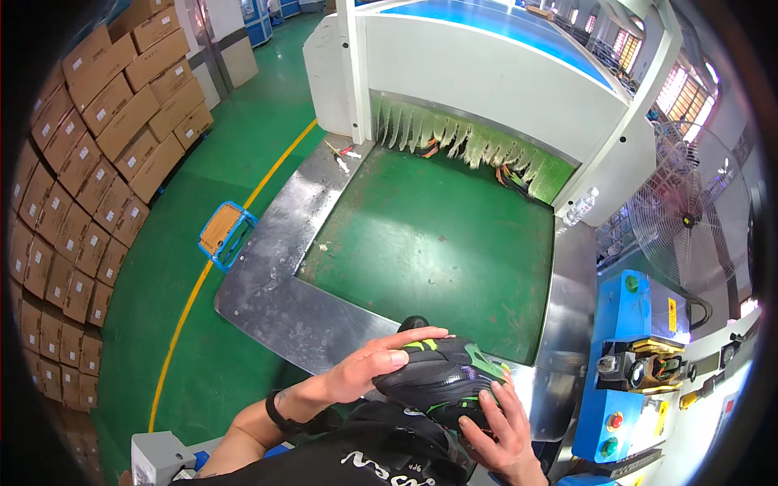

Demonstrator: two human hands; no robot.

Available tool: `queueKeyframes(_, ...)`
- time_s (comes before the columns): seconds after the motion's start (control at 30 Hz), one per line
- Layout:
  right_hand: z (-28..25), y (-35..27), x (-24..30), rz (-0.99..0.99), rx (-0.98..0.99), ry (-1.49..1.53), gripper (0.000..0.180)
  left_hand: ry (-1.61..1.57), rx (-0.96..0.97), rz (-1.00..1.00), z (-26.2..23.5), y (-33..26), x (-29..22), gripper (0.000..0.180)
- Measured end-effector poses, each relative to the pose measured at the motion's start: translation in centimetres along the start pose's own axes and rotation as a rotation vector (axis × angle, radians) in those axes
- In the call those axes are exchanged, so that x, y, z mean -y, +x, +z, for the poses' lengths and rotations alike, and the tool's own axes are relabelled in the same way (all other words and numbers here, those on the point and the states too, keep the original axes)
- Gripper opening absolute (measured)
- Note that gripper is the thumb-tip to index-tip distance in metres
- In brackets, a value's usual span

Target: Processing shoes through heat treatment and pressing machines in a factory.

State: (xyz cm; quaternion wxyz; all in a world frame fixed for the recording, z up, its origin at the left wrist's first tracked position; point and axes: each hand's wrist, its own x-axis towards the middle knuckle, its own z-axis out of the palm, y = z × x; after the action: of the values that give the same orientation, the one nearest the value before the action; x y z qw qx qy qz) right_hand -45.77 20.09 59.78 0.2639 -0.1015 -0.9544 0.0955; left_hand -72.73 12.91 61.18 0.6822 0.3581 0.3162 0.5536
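Observation:
Close to my body, at the near edge of the metal-framed table, I hold a black shoe (pixel 429 377) with green and yellow accents. My left hand (pixel 369 364) grips one end of it, fingers lying over the top. Around the opposite end, my right hand (pixel 502 429) has its fingers pressed against the side. Just beyond the shoe a small rounded black piece (pixel 413 323) shows; I cannot tell whether it belongs to the same shoe. The shoe's underside is hidden.
A green conveyor belt (pixel 438 235) runs under a frayed strip curtain (pixel 470 142), where shoes partly show. Small brushes (pixel 340 158) lie on the metal frame (pixel 275 259). A bottle (pixel 581 206), a fan (pixel 689 219) and a blue machine (pixel 612 364) stand right; a stool (pixel 223 231) and cartons (pixel 105 162) left.

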Motion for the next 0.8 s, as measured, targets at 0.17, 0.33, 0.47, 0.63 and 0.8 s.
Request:
queueKeyframes(0.17,-2.3,0.7,-0.6,-0.096,0.026,-0.107,0.037,0.184,0.011,0.165,1.1,-0.2,-0.2,0.057)
queueKeyframes(0.33,-2.5,0.8,-0.7,-0.061,0.095,-0.099,0.037,0.021,-0.019,0.173,0.9,0.1,1.4,0.054)
queueKeyframes(0.47,-2.6,0.6,-0.2,-0.016,0.077,-0.096,0.037,-0.098,-0.114,-0.028,1.7,0.3,-0.1,0.053)
queueKeyframes(0.63,-3.4,0.6,-0.7,-0.014,0.116,-0.11,0.039,-0.171,-0.115,-0.171,2.1,0.9,-1.3,0.055)
queueKeyframes(0.8,-4.6,1.4,-0.6,-0.054,0.091,-0.096,0.039,0.092,-0.172,-0.049,3.1,-0.3,-1.9,0.053)
